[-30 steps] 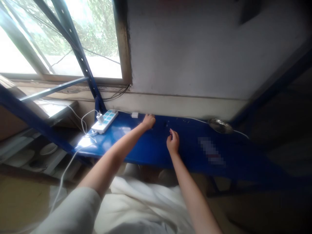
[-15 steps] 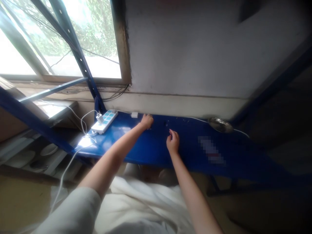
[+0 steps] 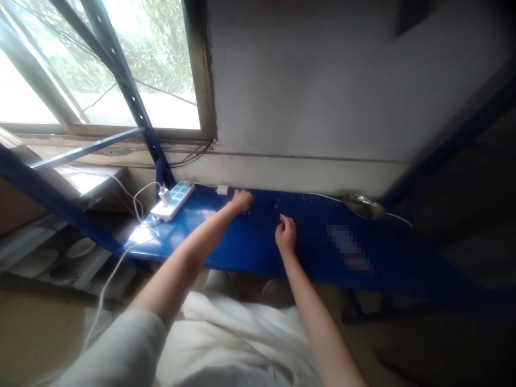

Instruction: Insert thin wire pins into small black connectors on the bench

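My left hand (image 3: 243, 201) is near the back edge of the blue table (image 3: 242, 247), fingers curled down at its surface over something small and dark that I cannot make out. Lower and to the right, my right hand (image 3: 286, 233) is held with its fingers curled and pinched together; whatever is between the fingertips is too small to tell. Tiny pieces (image 3: 276, 204) lie on the blue surface between and beyond the hands. Several small pale bits (image 3: 307, 199) are farther right, near the back edge.
A white power strip (image 3: 173, 201) with a plug and cables lies at the table's left end. Near the back edge are a white adapter (image 3: 222, 190) and a shiny metal dish (image 3: 365, 207). Blue frame posts (image 3: 141, 115) rise by the window.
My left hand has shifted very slightly, and a bit more of the small dark thing shows beneath its fingers. My right hand has stayed in place.
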The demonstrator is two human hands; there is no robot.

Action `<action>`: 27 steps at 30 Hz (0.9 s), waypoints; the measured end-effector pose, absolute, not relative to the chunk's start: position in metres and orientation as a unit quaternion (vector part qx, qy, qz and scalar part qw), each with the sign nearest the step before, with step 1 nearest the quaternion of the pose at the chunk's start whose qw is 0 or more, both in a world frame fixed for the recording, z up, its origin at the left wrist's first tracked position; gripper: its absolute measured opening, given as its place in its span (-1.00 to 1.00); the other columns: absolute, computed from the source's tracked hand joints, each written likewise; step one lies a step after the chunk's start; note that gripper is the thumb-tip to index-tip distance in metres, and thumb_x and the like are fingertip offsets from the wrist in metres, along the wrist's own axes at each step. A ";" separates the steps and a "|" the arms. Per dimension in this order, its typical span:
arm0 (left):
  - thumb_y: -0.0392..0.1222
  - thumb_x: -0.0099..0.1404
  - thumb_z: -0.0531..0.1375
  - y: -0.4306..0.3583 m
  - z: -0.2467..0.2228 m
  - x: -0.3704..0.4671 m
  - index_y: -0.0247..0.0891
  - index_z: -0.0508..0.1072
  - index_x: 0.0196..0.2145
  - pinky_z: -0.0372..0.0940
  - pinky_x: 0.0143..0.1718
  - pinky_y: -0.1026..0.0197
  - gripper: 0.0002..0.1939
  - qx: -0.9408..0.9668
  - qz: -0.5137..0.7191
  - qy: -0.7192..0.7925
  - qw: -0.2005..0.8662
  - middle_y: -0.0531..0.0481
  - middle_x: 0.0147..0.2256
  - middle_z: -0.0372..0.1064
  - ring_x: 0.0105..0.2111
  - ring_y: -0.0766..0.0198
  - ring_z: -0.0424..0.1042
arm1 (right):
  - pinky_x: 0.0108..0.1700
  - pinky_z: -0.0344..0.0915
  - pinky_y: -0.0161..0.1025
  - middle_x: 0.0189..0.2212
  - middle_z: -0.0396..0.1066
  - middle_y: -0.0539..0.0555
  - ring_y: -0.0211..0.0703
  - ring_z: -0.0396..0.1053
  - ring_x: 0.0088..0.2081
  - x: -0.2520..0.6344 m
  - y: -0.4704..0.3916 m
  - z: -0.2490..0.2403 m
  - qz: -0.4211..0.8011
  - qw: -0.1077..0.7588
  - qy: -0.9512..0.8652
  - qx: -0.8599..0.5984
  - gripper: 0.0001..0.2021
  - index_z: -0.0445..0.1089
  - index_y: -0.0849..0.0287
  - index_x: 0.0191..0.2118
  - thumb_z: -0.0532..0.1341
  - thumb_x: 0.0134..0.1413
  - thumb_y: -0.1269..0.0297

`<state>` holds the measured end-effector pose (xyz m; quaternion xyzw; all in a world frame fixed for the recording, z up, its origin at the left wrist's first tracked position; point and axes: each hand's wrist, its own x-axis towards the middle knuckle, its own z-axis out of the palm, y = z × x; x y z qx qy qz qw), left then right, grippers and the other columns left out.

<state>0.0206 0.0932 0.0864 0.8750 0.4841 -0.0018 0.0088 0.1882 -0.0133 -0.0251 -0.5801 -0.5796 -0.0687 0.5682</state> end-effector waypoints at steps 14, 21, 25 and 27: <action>-0.18 0.25 0.00 0.079 0.082 0.063 -0.22 0.20 0.11 0.12 -0.03 0.01 -0.54 0.899 0.048 0.433 0.041 -0.17 0.09 0.20 0.04 0.03 0.20 | -0.12 0.30 -0.10 -0.30 0.37 0.17 -0.12 0.33 -0.22 0.188 -0.015 -0.020 -0.050 0.578 -0.567 -0.585 -0.67 0.35 0.23 -0.16 -0.04 -0.03 0.48; -0.25 0.20 0.03 0.075 0.063 0.101 -0.27 -0.13 0.25 0.00 0.05 -0.08 -0.31 0.881 0.000 0.472 0.044 -0.27 0.19 -0.03 0.13 -0.03 0.04 | -0.10 0.30 -0.13 -0.29 0.37 0.17 -0.14 0.34 -0.21 0.187 -0.017 -0.019 -0.040 0.585 -0.565 -0.580 -0.67 0.35 0.22 -0.16 -0.05 -0.02 0.50; -0.24 0.19 0.05 0.081 0.055 0.109 -0.31 -0.13 0.25 0.00 0.04 -0.07 -0.29 0.865 0.000 0.501 0.035 -0.30 0.16 0.02 0.11 -0.03 0.06 | -0.10 0.30 -0.13 -0.30 0.38 0.17 -0.14 0.34 -0.22 0.188 -0.018 -0.018 -0.040 0.591 -0.565 -0.575 -0.68 0.35 0.23 -0.17 -0.05 -0.02 0.50; -0.27 0.19 0.04 0.083 0.052 0.110 -0.31 -0.09 0.24 0.00 0.03 -0.07 -0.32 0.863 -0.007 0.505 0.029 -0.30 0.15 0.06 0.10 -0.02 0.08 | -0.11 0.31 -0.13 -0.30 0.38 0.17 -0.15 0.34 -0.23 0.188 -0.018 -0.018 -0.037 0.595 -0.562 -0.573 -0.68 0.35 0.23 -0.17 -0.05 -0.01 0.50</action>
